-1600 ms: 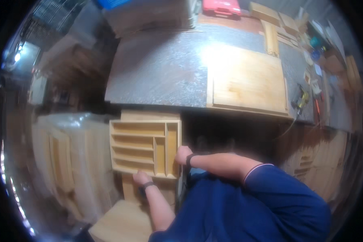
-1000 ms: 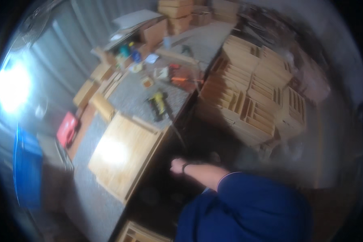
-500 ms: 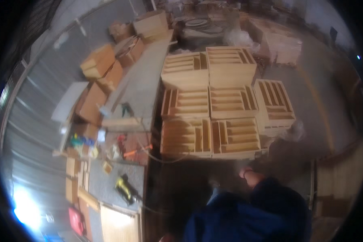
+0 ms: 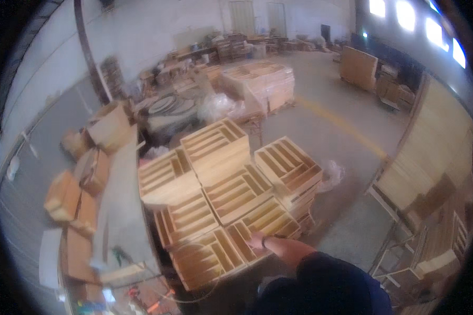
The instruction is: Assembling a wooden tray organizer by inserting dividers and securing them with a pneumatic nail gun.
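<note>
Divided wooden tray (image 4: 270, 218) in the nearest row of stacked trays (image 4: 236, 191), ahead and slightly left of the torso (image 4: 326, 286), long axis apparently slanting from lower left to upper right. Met at its near side by the right hand (image 4: 256, 240), with forearm (image 4: 288, 250) stretched up and leftward. Cannot tell a closed grip from a light touch. No sight of the left hand. Farther left, beyond neighbouring trays, the counter (image 4: 123, 194).
</note>
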Available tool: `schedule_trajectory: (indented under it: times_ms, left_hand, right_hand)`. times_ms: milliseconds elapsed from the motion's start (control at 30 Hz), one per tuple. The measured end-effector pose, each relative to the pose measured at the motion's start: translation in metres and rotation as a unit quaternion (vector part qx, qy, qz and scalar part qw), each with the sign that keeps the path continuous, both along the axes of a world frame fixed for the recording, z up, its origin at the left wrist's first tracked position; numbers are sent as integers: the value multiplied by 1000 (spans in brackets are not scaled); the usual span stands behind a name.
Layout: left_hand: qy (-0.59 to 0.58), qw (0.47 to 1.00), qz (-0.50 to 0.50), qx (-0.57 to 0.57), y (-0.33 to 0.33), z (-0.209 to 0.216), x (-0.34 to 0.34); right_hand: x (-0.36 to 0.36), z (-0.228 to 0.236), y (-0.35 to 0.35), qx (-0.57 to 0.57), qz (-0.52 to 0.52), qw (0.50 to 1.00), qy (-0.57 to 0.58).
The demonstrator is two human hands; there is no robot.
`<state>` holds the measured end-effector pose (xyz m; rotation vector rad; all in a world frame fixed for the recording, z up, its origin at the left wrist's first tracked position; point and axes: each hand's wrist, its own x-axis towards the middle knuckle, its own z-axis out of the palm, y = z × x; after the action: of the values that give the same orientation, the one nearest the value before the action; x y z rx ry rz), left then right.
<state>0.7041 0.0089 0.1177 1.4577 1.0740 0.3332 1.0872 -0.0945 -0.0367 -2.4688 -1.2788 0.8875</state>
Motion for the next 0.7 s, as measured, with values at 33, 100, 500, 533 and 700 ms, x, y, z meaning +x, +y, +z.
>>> schedule_trajectory:
  times_ms: [33, 100, 500, 533, 700]
  left_hand:
    - [-12, 999, -31, 5, 8, 10, 32]
    - [-28, 997, -75, 8, 19, 23, 89]
    - [51, 996, 7, -74, 79, 28, 223]
    - [61, 994, 26, -82, 83, 28, 221]
    - [109, 977, 154, -100, 94, 34, 202]
  right_hand:
    - [32, 12, 16, 56, -79, 995, 25]
    - [105, 38, 47, 98, -118, 988, 22]
    - [470, 101, 244, 321, -456, 678, 479]
    - [490, 97, 258, 329, -463, 643, 514]
    - [506, 107, 337, 299, -519, 644, 476]
